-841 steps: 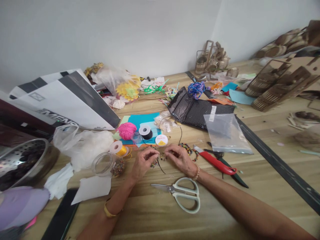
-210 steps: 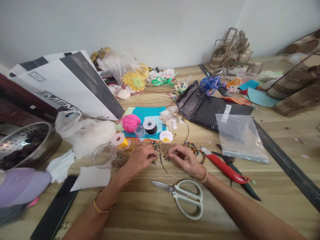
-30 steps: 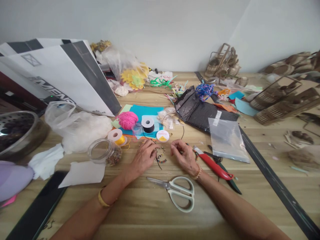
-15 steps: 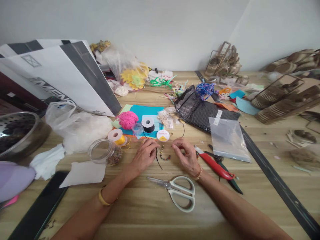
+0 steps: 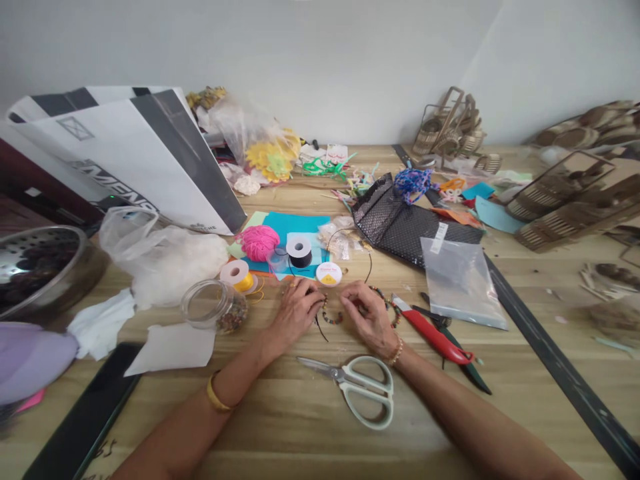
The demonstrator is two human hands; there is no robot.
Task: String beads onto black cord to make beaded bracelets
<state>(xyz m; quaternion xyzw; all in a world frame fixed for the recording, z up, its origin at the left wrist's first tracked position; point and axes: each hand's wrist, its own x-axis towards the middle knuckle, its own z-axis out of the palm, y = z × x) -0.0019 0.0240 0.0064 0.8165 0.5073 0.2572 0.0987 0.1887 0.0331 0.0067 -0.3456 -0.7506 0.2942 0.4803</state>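
My left hand (image 5: 299, 308) is closed, its fingertips pinched on a strand of small coloured beads. A black cord end (image 5: 321, 329) sticks out beneath those fingertips. Between the hands, a short curve of the beaded strand (image 5: 332, 319) lies on the table. Curled just to its right is my right hand (image 5: 369, 315), thumb and fingers closed; whatever they hold is too small to make out. More beads (image 5: 397, 319) show past that hand's far side. Below both hands lie scissors (image 5: 350, 387) with pale green handles.
Behind the hands stand a black cord spool (image 5: 299, 253), a white round spool (image 5: 329, 274) and a yellow thread spool (image 5: 239, 275). A jar of beads (image 5: 231, 313) lies at left. A red-handled knife (image 5: 435, 335) and a clear plastic bag (image 5: 465, 283) lie at right.
The view has shifted slightly. My right hand has turned a little, so more of the beads beside it show. My left fingertips have closed in on the strand.
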